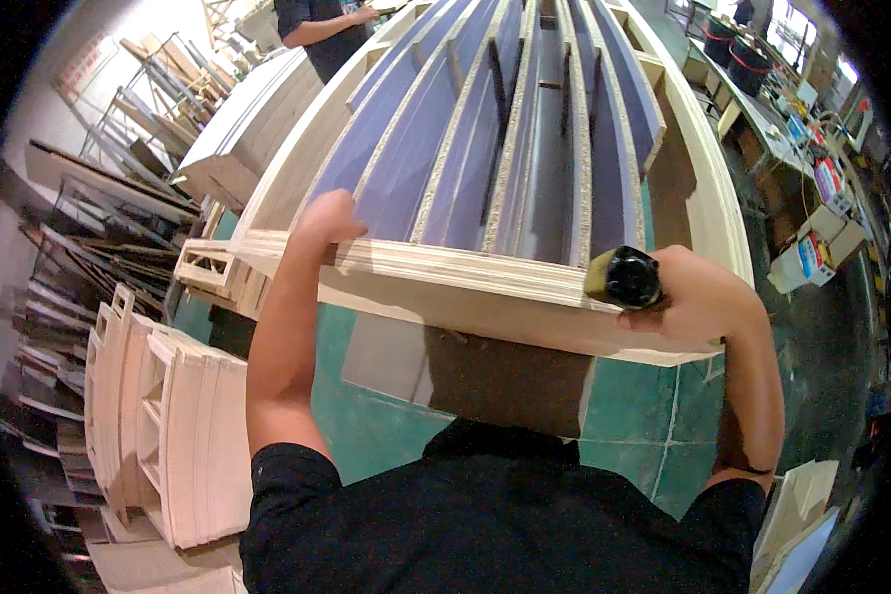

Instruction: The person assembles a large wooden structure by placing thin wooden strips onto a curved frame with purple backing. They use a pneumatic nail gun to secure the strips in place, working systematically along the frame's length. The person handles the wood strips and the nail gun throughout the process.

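A large frame of pale layered wood spans the view in front of me. Within it, several long chipboard-edged strips with purple-blue faces run away from me. My left hand is closed over the near rail at its left part; some of its fingers are hidden. Toward the rail's right end, my right hand grips what looks like a nail gun, with a round black end and an olive-yellow body. Its tip is hidden, so I cannot tell whether it touches the wood.
Curved wooden frames stand at the lower left, near stacked boards. Another person's arm shows at the far left side. A workbench with boxes lines the right. Brown and grey sheets lie on the green floor.
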{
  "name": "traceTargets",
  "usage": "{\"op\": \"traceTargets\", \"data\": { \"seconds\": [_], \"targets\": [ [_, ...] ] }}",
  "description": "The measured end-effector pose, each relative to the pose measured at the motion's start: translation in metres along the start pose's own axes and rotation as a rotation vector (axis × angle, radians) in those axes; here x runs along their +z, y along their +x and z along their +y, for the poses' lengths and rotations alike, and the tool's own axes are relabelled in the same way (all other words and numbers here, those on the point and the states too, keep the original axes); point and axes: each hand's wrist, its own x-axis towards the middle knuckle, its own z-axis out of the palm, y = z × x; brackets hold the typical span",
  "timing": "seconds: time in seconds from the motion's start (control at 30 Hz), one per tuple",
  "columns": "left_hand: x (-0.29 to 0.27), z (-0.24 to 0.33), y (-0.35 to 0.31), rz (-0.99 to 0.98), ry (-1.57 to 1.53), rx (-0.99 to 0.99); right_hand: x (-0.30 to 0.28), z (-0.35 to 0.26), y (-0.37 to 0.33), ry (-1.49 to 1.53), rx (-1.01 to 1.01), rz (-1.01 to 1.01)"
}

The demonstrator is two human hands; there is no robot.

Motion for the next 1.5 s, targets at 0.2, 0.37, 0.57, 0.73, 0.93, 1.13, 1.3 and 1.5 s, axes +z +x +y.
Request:
{"op": "traceTargets", "data": {
  "seconds": [0.2,0.37,0.57,0.73,0.93,1.13,1.3,1.5],
  "targets": [
    [-0.013,-0.011,-0.040,0.169,-0.337,0.137,-0.005,-0.019,0.009,0.120,0.217,-0.094],
    [-0.003,-0.062,-0.058,0.278,-0.346,0.704,-0.007,-0.021,0.007,0.218,0.527,0.049],
    [0.008,-0.085,-0.035,0.247,-0.336,0.920,-0.005,-0.090,0.064,0.119,0.360,0.068],
    [0.017,-0.089,-0.031,0.179,-0.422,0.905,0.007,-0.172,0.169,-0.022,0.348,-0.083],
    [0.011,-0.087,-0.037,0.105,-0.434,0.829,0.022,-0.205,0.243,0.105,0.298,-0.190],
    [0.014,-0.088,-0.034,0.113,-0.449,0.829,0.039,-0.212,0.278,0.043,0.294,-0.248],
    [0.017,-0.083,-0.029,0.132,-0.436,0.835,0.051,-0.209,0.290,0.016,0.256,-0.286],
    [0.015,-0.083,-0.029,0.125,-0.451,0.851,0.056,-0.201,0.297,0.016,0.208,-0.284]
  ]
}}
